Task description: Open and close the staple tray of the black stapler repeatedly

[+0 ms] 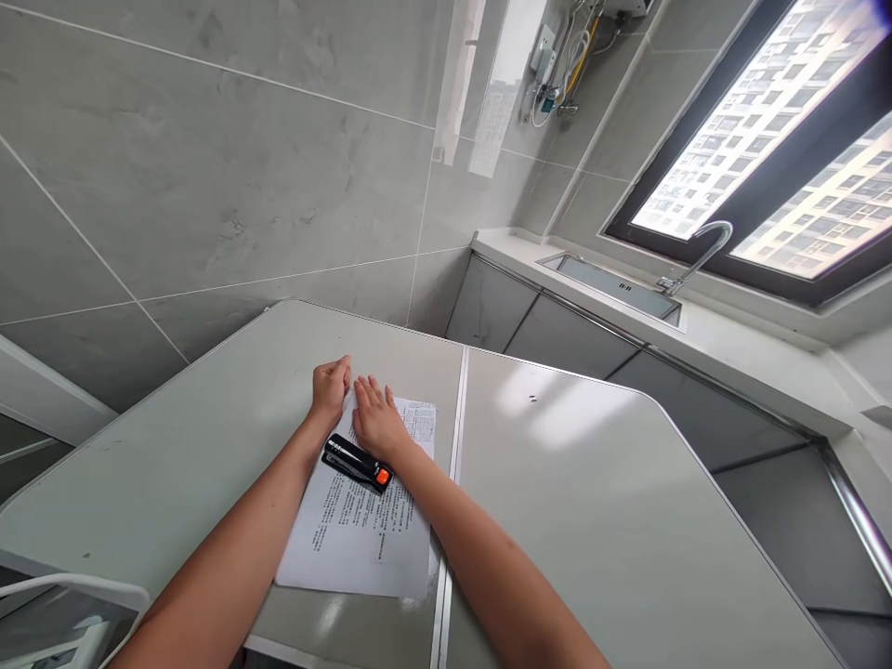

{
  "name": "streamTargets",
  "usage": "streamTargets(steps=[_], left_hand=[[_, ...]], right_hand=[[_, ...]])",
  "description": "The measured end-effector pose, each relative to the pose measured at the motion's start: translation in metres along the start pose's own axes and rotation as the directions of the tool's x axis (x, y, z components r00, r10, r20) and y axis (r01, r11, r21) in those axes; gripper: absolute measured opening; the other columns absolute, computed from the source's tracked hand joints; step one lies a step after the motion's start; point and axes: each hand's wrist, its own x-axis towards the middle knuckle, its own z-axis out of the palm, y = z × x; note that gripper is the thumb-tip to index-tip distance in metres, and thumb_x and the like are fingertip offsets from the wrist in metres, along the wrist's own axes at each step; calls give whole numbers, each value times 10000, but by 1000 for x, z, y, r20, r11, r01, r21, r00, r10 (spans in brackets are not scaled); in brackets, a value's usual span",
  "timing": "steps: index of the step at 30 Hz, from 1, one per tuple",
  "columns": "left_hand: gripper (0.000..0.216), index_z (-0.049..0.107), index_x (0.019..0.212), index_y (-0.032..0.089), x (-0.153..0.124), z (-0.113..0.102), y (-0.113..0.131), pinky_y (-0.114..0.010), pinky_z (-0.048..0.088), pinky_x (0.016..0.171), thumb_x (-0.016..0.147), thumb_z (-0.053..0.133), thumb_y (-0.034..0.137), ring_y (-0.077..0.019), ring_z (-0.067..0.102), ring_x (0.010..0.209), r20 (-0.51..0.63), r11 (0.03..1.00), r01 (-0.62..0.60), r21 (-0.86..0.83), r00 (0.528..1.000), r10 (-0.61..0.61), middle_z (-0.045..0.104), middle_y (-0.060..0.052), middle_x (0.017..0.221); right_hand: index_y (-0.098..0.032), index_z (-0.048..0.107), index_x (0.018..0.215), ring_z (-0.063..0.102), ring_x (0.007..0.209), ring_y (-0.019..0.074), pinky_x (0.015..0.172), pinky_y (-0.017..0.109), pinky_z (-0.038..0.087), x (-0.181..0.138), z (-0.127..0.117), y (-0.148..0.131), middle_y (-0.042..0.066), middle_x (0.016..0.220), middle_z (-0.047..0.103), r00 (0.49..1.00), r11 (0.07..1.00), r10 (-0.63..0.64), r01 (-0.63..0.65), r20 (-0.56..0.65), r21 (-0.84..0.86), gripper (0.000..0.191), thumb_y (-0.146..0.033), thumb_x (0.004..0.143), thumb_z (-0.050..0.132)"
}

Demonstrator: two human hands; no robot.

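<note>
A printed sheet of paper [362, 534] lies on a pale grey table [578, 483]. A black stapler with an orange end [357, 462] rests on the paper between my wrists. My left hand [329, 386] is at the paper's far left corner, fingers curled together as if pinching the edge. My right hand [377, 420] lies flat on the top of the paper, fingers stretched out and pressed down.
The table has a seam [456, 437] down its middle, just right of the paper. Beyond it stand a counter with a steel sink [613, 283] and tap [697, 255] under a window [787, 139]. A tiled wall rises behind the table.
</note>
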Motion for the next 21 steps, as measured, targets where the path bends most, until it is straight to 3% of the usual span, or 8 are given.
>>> streamTargets(steps=[2, 4, 7, 9, 11, 14, 18, 21], left_hand=[[522, 293, 506, 217, -1, 1, -3, -257, 219, 473, 879, 609, 401, -85, 242, 464, -6, 998, -19, 66, 1000, 20, 276, 60, 474], [521, 305, 506, 218, -2, 2, -5, -265, 182, 480, 870, 620, 415, -88, 229, 475, 82, 986, -9, 168, 997, -5, 264, 59, 482], [550, 269, 506, 224, -2, 7, -6, -277, 117, 504, 789, 708, 393, -83, 176, 503, 272, 953, -12, 303, 959, -75, 195, 64, 509], [567, 244, 508, 227, -1, 9, -6, -283, 101, 517, 771, 721, 385, -82, 154, 517, 297, 949, -8, 314, 951, -90, 168, 62, 526], [568, 231, 511, 229, 0, 10, -7, -287, 96, 524, 788, 699, 392, -85, 142, 525, 274, 953, -3, 304, 958, -85, 152, 60, 538], [567, 222, 520, 230, 0, 9, -8, -289, 93, 527, 809, 677, 408, -90, 131, 533, 252, 951, -6, 308, 965, -75, 140, 58, 554], [568, 206, 540, 232, -2, 6, -8, -287, 97, 530, 834, 650, 430, -94, 126, 544, 240, 944, -19, 330, 969, -64, 125, 55, 575], [569, 200, 555, 231, -3, 6, -5, -288, 98, 529, 845, 639, 446, -95, 114, 550, 225, 950, -2, 311, 972, -72, 118, 54, 588]], right_hand=[[-159, 331, 1583, 170, 1587, 249, 1273, 563, 190, -15, -23, 22, 111, 1666, 334, 994, 999, 48, -48, -103, 5, 575, -216, 1011, 355], [-208, 535, 1448, 305, 1530, 273, 1262, 578, 220, -44, -56, 65, 111, 1588, 449, 962, 993, 101, -112, -255, -27, 466, -242, 1003, 402], [-201, 642, 1329, 359, 1490, 311, 1229, 590, 293, -101, -105, 150, 151, 1531, 494, 849, 947, 247, -313, -467, -67, 400, -350, 1014, 446], [-189, 601, 1396, 324, 1510, 344, 1206, 617, 323, -137, -125, 199, 165, 1565, 459, 830, 914, 315, -395, -460, -87, 483, -431, 994, 487], [-184, 578, 1432, 370, 1492, 347, 1186, 609, 367, -162, -131, 230, 170, 1574, 456, 849, 895, 378, -437, -370, -87, 536, -477, 995, 475], [-184, 643, 1367, 450, 1448, 333, 1178, 582, 393, -175, -125, 242, 157, 1506, 547, 854, 887, 399, -451, -334, -94, 483, -404, 1008, 406], [-218, 758, 1167, 656, 1199, 295, 1050, 496, 526, -174, -121, 232, 109, 1326, 693, 805, 881, 402, -470, -436, -55, 443, -207, 932, 382], [-221, 794, 1016, 697, 1041, 287, 958, 476, 563, -179, -127, 228, 102, 1136, 760, 788, 889, 381, -456, -483, -44, 421, -160, 870, 403]])
